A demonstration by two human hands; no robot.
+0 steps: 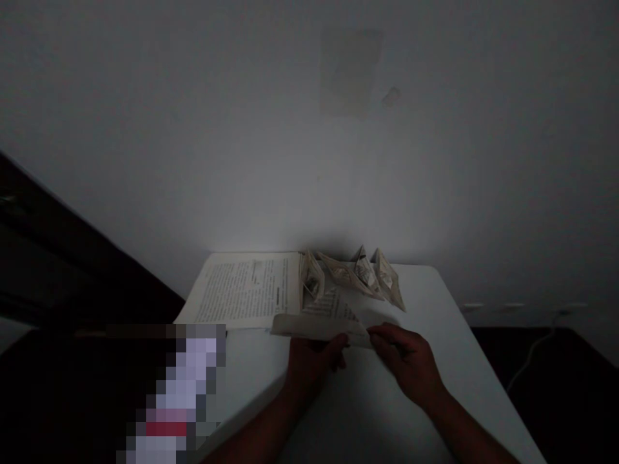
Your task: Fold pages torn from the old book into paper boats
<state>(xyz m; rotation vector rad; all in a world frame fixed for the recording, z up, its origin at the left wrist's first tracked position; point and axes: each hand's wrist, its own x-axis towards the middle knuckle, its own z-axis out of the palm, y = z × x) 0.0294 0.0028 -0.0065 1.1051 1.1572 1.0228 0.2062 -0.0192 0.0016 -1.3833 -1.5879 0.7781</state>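
Observation:
A printed sheet of paper [333, 310], folded to a triangle with a blank strip along its lower edge, is held above the table between both hands. My left hand [316, 361] grips the strip from below, its thumb lying on the paper. At the right corner, my right hand [406, 354] pinches the paper between thumb and fingers. Just behind it stand several folded paper boats; the leftmost boat [313, 277] is beside the book, another boat [365, 270] is in the middle, and the rightmost boat [388, 278] is close to the wall.
An open book [242, 290] with printed pages lies at the table's back left. The white table [464, 380] meets a pale wall [271, 161]. A cable [529, 357] hangs at the right, and a pixelated patch covers the lower left.

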